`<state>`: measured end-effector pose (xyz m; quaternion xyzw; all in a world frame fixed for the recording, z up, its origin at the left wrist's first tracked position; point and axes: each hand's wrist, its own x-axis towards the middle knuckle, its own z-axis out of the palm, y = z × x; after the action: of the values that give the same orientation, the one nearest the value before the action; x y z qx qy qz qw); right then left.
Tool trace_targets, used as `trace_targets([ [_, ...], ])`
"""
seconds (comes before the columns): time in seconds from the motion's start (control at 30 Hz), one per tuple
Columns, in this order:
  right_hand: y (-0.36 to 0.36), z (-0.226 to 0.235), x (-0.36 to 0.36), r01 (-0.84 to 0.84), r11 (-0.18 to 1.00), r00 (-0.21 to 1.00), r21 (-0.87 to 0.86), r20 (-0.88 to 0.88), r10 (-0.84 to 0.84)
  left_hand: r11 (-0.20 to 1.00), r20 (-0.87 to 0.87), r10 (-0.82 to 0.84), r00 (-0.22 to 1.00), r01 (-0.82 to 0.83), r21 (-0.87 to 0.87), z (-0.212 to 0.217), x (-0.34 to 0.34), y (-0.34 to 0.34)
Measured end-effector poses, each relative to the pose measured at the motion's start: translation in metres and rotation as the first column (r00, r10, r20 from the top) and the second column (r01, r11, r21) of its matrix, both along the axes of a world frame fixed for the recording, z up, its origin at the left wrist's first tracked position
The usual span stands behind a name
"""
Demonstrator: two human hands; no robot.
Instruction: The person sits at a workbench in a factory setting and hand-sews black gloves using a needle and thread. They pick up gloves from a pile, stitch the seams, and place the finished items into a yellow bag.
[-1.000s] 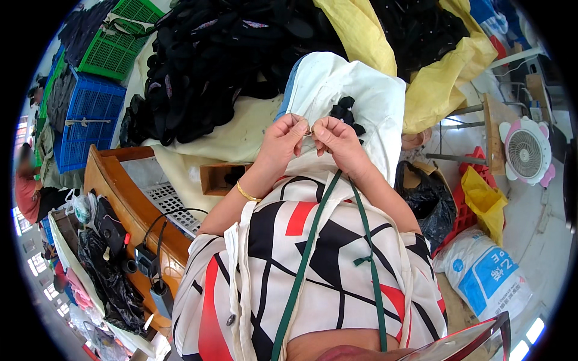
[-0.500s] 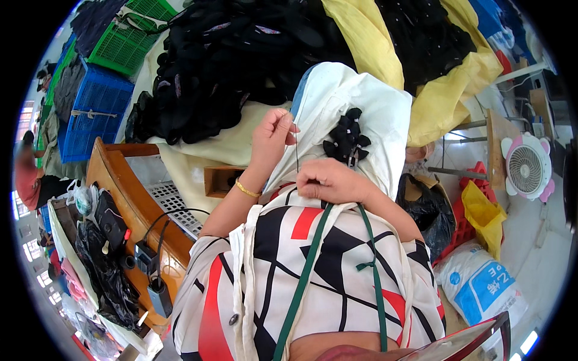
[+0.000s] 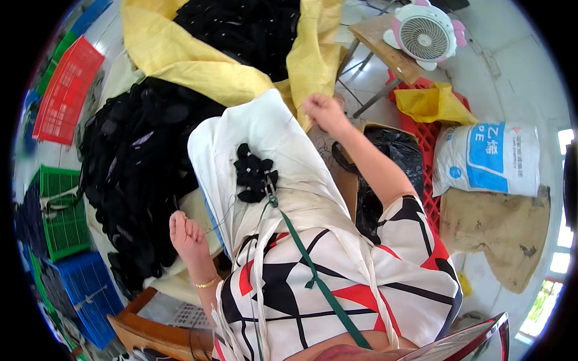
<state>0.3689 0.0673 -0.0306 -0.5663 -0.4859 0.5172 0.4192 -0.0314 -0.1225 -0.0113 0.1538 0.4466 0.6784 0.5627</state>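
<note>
Right grip [image 3: 325, 113] near sack [image 3: 313, 63] (black fabric [image 3: 250, 36] inside, perhaps)

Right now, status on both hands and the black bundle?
Left hand curled, left of the lap; right hand curled, forward right. Black bundle on white cloth, hands clear. Green cord ends beside it.

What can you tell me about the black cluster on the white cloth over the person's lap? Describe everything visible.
The black cluster is a bunch of small, pointed, matte pieces that look like fabric, with a few tiny pale specks; whether they are joined is unclear. It lies on the white cloth, with a metal item on the green cord at its lower right edge; contact there is unclear. Neither the left hand nor the right hand touches it.
</note>
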Motion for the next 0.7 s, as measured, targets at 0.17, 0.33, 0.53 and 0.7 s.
trace_targets([
  [0.17,0.036,-0.037,0.115,0.166,0.985,0.915,-0.042,0.38,-0.138,0.999,-0.125,-0.019,0.992,0.022,0.024,0.005,0.011,0.007],
  [0.33,0.023,-0.005,0.12,-0.021,0.996,0.319,-0.081,0.944,0.084,0.999,-0.214,-0.025,0.976,0.034,0.038,0.005,0.013,0.007],
  [0.53,0.016,0.037,-0.003,-0.245,0.908,0.783,0.338,0.621,-0.02,0.997,-0.423,0.034,0.905,-0.062,-0.054,0.027,0.028,0.001],
  [0.7,-0.053,0.064,-0.159,-0.618,0.786,0.781,0.021,-0.094,0.617,0.992,-0.421,-0.045,0.906,0.09,0.088,0.04,0.029,0.008],
])
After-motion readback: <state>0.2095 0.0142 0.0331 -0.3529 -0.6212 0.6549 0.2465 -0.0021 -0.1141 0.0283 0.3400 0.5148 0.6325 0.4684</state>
